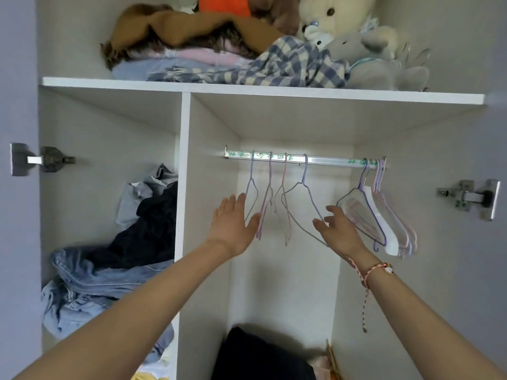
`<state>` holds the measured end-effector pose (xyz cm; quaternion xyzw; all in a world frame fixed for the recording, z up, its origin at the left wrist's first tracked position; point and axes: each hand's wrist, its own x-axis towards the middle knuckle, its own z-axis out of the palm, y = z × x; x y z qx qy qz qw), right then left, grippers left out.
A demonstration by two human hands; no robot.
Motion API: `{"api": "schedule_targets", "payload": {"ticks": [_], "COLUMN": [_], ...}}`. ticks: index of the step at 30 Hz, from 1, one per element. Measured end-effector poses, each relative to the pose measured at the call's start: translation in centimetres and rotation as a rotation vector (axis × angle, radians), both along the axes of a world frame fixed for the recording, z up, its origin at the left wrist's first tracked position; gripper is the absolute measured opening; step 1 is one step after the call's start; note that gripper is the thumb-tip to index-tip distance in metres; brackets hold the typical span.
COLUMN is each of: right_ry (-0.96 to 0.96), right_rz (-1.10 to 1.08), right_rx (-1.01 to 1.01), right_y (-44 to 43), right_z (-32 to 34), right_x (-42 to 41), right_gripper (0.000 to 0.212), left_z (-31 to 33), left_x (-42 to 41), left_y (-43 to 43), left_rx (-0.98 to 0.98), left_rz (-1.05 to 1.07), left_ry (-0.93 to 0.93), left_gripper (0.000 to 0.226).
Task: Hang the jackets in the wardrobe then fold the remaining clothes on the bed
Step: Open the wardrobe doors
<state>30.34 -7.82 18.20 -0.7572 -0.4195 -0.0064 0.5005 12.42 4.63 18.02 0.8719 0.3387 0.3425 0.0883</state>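
Hangers (304,174) between left hand (233,224) and right hand (340,233)

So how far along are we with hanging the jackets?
Done: nothing is hung; the silver metal wardrobe rail carries only bare pastel hangers. In hand: the left hand and right hand reach open toward the hangers, with no grip on any yet. Left: every jacket, then the folding; the bed is out of view.
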Motion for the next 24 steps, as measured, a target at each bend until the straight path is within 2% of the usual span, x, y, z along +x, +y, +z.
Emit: {"api": "schedule_targets", "payload": {"ticks": [4, 8, 11, 15, 17, 19, 22, 24], "right_ry": [0.096, 0.321, 0.491, 0.534, 0.564, 0.586, 0.608, 0.627], "right_rz": [-0.015, 0.035, 0.175, 0.280, 0.297, 0.293, 0.332, 0.363], "right_rx": [0.017, -0.081, -0.049, -0.016, -0.014, -0.009, -0.014, 0.001], "right_y": [4.0, 7.6, 10.1, 12.4, 13.1, 13.8, 14.3, 14.4], "right_z": [2.4, 3.5, 3.9, 3.9, 4.0, 3.8, 3.3, 3.0], "right_x": [4.9, 7.9, 8.7, 8.2, 8.0, 8.4, 8.7, 8.6], "right_gripper": [0.066, 0.074, 0.065, 0.034, 0.025, 0.025, 0.039, 0.040], "left_z": [2.5, 3.7, 3.4, 2.6, 2.4, 2.2, 1.8, 1.8], "left_x": [3.5, 7.1, 10.2, 13.6, 14.5, 15.2, 15.6, 15.4], "left_y": [4.1, 7.1, 8.8, 9.9, 10.0, 10.3, 10.8, 10.8], "left_rx": [-0.140, -0.497, -0.640, -0.745, -0.779, -0.756, -0.621, -0.522], "left_rz": [0.031, -0.032, -0.021, -0.035, -0.045, -0.007, 0.154, 0.277], "left_ry": [-0.044, -0.198, -0.263, -0.397, -0.405, -0.411, -0.406, -0.378], "left_gripper": [0.069, 0.076, 0.072, 0.069, 0.067, 0.065, 0.065, 0.071]}}
